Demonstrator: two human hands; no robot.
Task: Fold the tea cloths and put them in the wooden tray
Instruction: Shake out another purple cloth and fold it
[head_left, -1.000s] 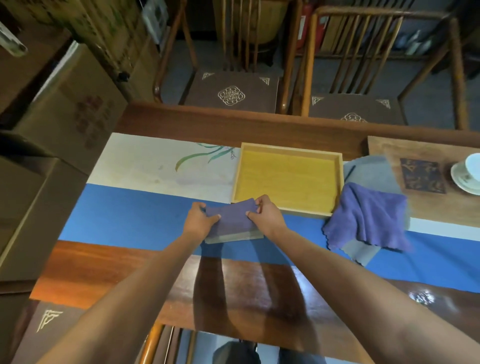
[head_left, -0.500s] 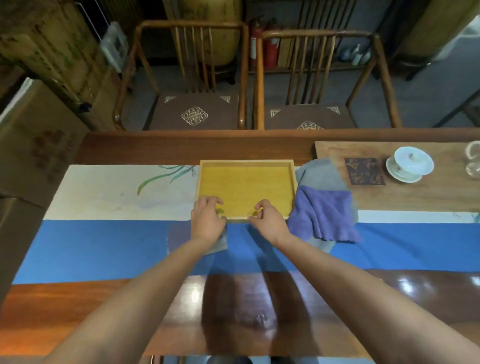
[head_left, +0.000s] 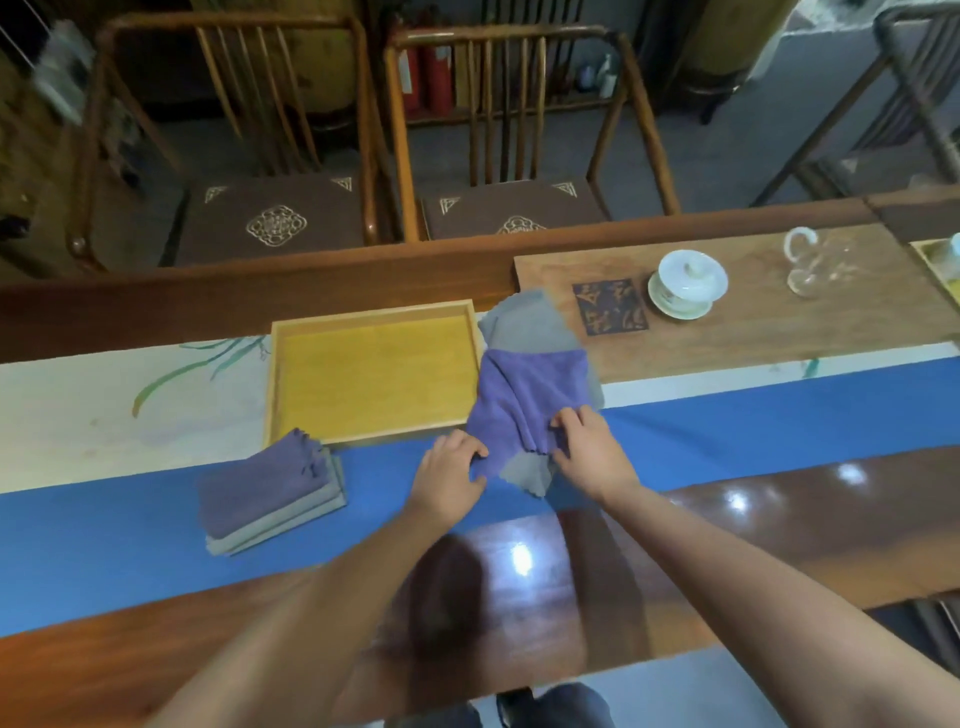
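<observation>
- The folded cloths (head_left: 270, 491), pressed between both hands 1 s ago, now lie alone on the blue runner (head_left: 779, 431), near the wooden tray's (head_left: 371, 325) near-left corner.
- Both hands are now at the loose purple cloth (head_left: 524, 400) right of the tray.
- The left hand (head_left: 451, 475) grips its near-left edge; the right hand (head_left: 589, 452) pinches its near edge.
</observation>
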